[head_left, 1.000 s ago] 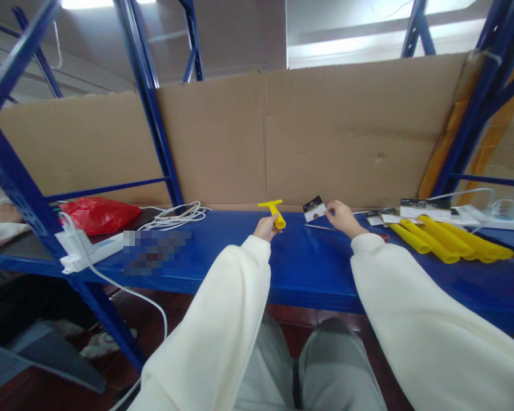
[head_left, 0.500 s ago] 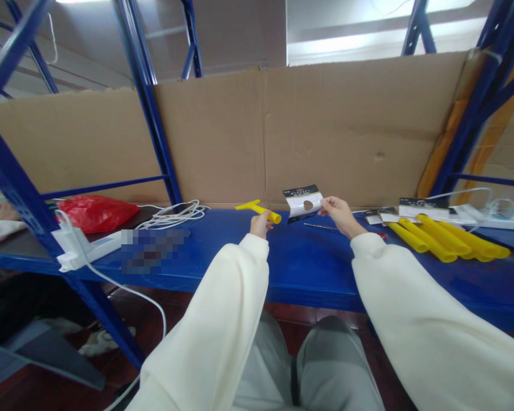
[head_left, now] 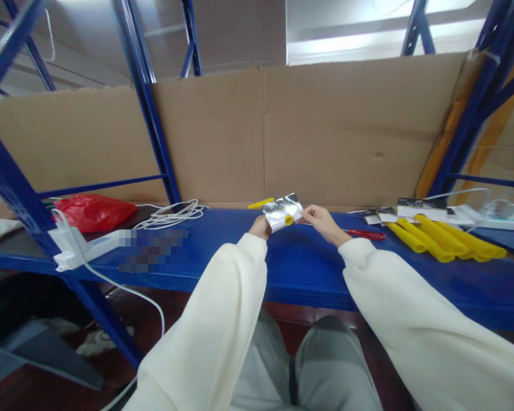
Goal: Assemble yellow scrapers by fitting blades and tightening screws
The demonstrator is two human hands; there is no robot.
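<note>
My left hand [head_left: 261, 227] is closed around a yellow T-shaped plastic tool; the tool's far crosspiece [head_left: 261, 203] sticks out beyond the card. A printed packaging card [head_left: 281, 210] with a round hole lies against the tool. The round end of the yellow handle [head_left: 288, 219] shows at that hole; how far it passes through I cannot tell. The right-hand edge of the card is pinched in the fingers of my right hand [head_left: 319, 220]. Part of the tool and my left fingertips are hidden behind the card.
Several yellow tools [head_left: 441, 237] with cards lie at the right of the blue table [head_left: 312, 279]. A red-handled screwdriver [head_left: 366, 234] lies nearer. White cables [head_left: 173, 214], a power strip [head_left: 105, 245] and a red bag [head_left: 96, 211] are at left. Cardboard [head_left: 325, 131] stands behind.
My right hand has moved left and brought the card over the yellow tool. The tool's round end now shows at the card's hole. The red screwdriver handle has come into fuller view.
</note>
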